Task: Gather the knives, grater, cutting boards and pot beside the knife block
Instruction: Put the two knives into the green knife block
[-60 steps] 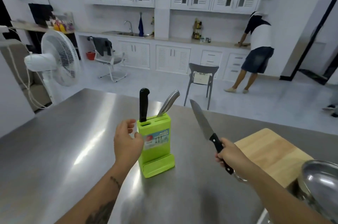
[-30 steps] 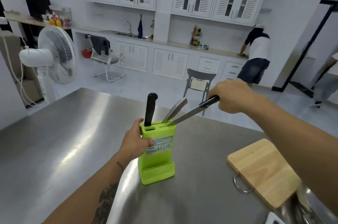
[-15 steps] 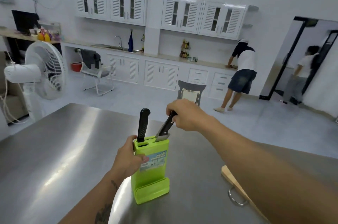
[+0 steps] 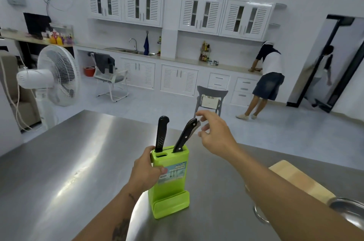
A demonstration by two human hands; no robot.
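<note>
Left hand [image 4: 146,169] grips the knife block [image 4: 171,181]; right hand [image 4: 213,132] hovers, fingers loosely spread, just beside the slanted knife handle [image 4: 185,135].

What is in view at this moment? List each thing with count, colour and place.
knife block: 1, lime green, upright mid-table
knives: 2 black handles in the block, a metal handle behind
cutting board: 1, pale wood, table right
pot: 1, steel, right edge
table: 1, steel
fan: 1, white, left
chairs: 2, grey, floor
people: 2, far right
left hand: grips block
right hand: open, beside handles
</note>
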